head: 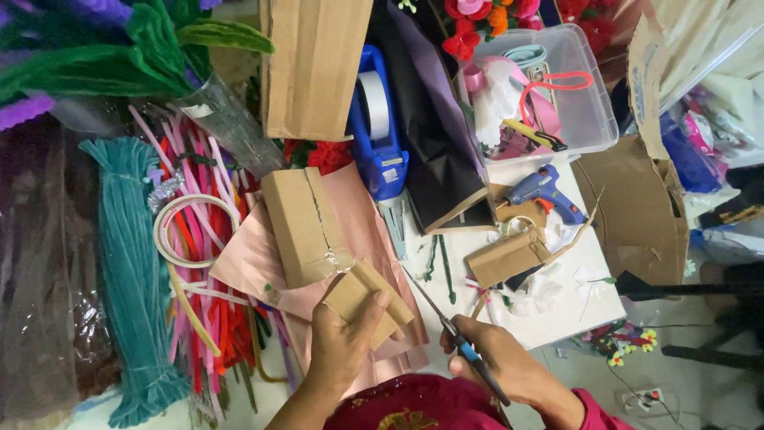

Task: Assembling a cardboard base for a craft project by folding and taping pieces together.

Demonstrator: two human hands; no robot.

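My left hand grips a small folded piece of brown cardboard near the bottom centre, thumb on top. My right hand holds blue-handled scissors with their blades pointing up and left toward the cardboard; the tips stop just short of it. A larger taped cardboard block lies on pink paper just above my left hand.
Bundles of pipe cleaners, teal and pink-red, lie at left beside a tape ring. A blue tape dispenser, black paper, a blue glue gun, a clear plastic box and cardboard scraps crowd the white table.
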